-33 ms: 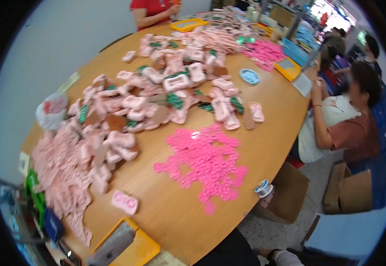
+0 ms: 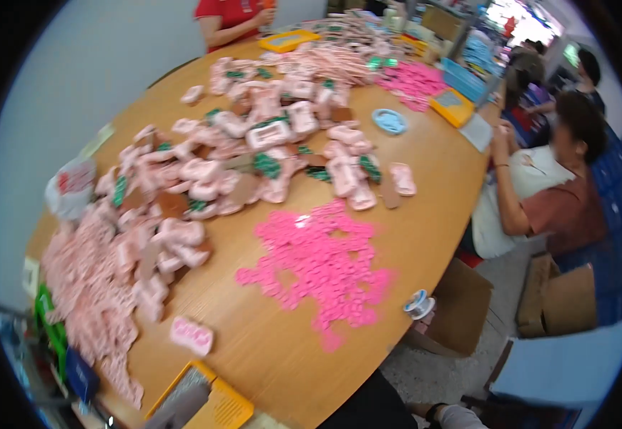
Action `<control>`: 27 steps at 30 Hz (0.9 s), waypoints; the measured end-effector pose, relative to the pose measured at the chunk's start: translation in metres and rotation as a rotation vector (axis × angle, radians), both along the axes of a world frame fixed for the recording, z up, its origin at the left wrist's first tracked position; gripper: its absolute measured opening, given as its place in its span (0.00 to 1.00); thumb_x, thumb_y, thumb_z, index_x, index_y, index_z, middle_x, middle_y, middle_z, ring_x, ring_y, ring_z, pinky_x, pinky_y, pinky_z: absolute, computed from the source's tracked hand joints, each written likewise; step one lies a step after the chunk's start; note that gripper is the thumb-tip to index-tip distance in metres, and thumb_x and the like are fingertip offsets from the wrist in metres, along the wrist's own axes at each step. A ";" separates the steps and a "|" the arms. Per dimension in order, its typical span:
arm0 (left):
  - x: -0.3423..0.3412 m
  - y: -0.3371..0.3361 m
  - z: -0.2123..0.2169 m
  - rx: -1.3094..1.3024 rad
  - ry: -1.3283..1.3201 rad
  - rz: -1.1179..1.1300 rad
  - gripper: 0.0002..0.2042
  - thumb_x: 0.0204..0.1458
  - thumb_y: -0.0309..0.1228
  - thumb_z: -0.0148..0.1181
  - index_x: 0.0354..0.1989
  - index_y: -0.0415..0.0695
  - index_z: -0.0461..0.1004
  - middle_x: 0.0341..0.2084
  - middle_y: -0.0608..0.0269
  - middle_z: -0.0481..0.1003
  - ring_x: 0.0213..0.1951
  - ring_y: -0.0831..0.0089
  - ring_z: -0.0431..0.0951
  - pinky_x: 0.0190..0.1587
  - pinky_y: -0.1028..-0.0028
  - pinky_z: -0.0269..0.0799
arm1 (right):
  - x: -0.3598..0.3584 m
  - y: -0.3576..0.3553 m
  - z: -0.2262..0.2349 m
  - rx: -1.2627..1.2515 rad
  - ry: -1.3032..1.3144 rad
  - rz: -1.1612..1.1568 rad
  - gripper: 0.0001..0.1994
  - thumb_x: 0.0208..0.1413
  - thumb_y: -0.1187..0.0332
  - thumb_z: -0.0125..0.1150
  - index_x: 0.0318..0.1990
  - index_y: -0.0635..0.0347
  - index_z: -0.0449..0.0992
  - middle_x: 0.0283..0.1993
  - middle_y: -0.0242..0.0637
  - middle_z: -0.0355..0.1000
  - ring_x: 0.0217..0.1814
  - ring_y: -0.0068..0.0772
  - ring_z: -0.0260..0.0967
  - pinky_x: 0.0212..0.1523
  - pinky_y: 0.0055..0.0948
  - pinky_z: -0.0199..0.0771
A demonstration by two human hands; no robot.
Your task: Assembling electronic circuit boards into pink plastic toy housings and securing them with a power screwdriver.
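- Head view: neither of the person's own hands is showing, so whether the fingers are apart or together cannot be told; only a dark bit of clothing is sitting at the lower edge.
- A long wooden table [image 2: 432,193] is stretching away from the viewer, curving with the lens.
- Nearest the lower edge, a heap of small bright pink pieces [image 2: 318,264] is lying on the wood, spread flat and loose.
- Just to its left, a single pale pink casing [image 2: 191,334] is lying apart from the rest.
- A yellow tray [image 2: 218,407] is sitting at the near edge, partly cut off.
- A broad pile of pale pink casings [image 2: 254,154] is covering the table's middle and left side, with green and brown bits mixed in.
- A small roll of tape [image 2: 419,304] is resting at the right edge.
- A seated person [image 2: 547,200] is leaning on the table's right side; another in red [image 2: 229,18] is standing at the far end.
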State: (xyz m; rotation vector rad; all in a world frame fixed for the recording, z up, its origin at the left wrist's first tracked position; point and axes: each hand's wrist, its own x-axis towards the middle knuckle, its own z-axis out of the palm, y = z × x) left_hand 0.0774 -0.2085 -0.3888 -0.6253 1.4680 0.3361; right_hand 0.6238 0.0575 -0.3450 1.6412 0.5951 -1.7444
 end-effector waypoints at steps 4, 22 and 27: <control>0.005 0.102 -0.076 0.098 -0.115 -0.185 0.21 0.55 0.46 0.47 0.46 0.41 0.71 0.38 0.56 0.72 0.37 0.59 0.70 0.31 0.64 0.66 | 0.025 -0.019 0.018 0.111 -0.118 -0.237 0.23 0.58 0.59 0.49 0.54 0.69 0.67 0.51 0.45 0.70 0.57 0.41 0.64 0.53 0.39 0.68; -0.077 0.104 -0.067 0.084 0.031 -0.118 0.25 0.55 0.50 0.46 0.52 0.41 0.66 0.45 0.56 0.68 0.45 0.60 0.65 0.41 0.63 0.63 | -0.083 -0.019 -0.039 0.140 0.004 -0.410 0.25 0.58 0.55 0.47 0.54 0.68 0.67 0.52 0.45 0.69 0.56 0.42 0.65 0.53 0.39 0.68; -0.111 0.078 -0.036 0.029 0.118 -0.054 0.26 0.55 0.51 0.46 0.53 0.41 0.64 0.47 0.55 0.67 0.47 0.60 0.64 0.43 0.62 0.62 | -0.132 -0.017 -0.058 0.086 0.072 -0.413 0.26 0.58 0.53 0.46 0.55 0.68 0.67 0.53 0.45 0.69 0.56 0.42 0.65 0.53 0.39 0.68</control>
